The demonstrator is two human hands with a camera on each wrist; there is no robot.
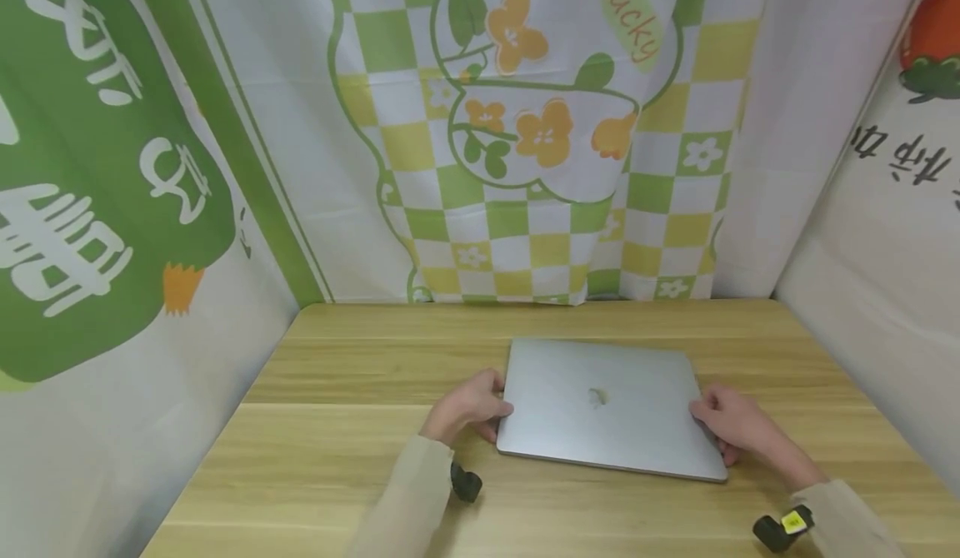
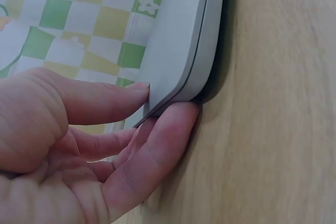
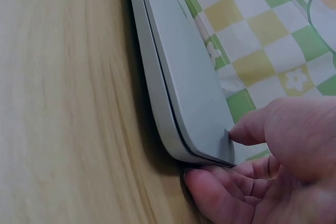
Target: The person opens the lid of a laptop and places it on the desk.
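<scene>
A closed silver laptop (image 1: 570, 400) lies close over the wooden table, its lid with a small logo facing up. Its near edge slants slightly down to the right in the head view. My left hand (image 1: 478, 404) grips the left side, thumb on the lid and fingers curled beneath; the left wrist view shows this grip at a rounded corner of the laptop (image 2: 184, 51). On the opposite side my right hand (image 1: 731, 420) pinches the edge the same way, thumb on top. In the right wrist view, fingers of that hand (image 3: 278, 156) tuck under the laptop's corner.
The light wooden table (image 1: 315, 475) reaches back to a white curtain (image 1: 525, 233) with green and yellow checks. Printed white fabric hangs on the left (image 1: 247, 325) and right (image 1: 862, 275) sides. Dark wrist cameras (image 1: 467, 483) sit at both cuffs.
</scene>
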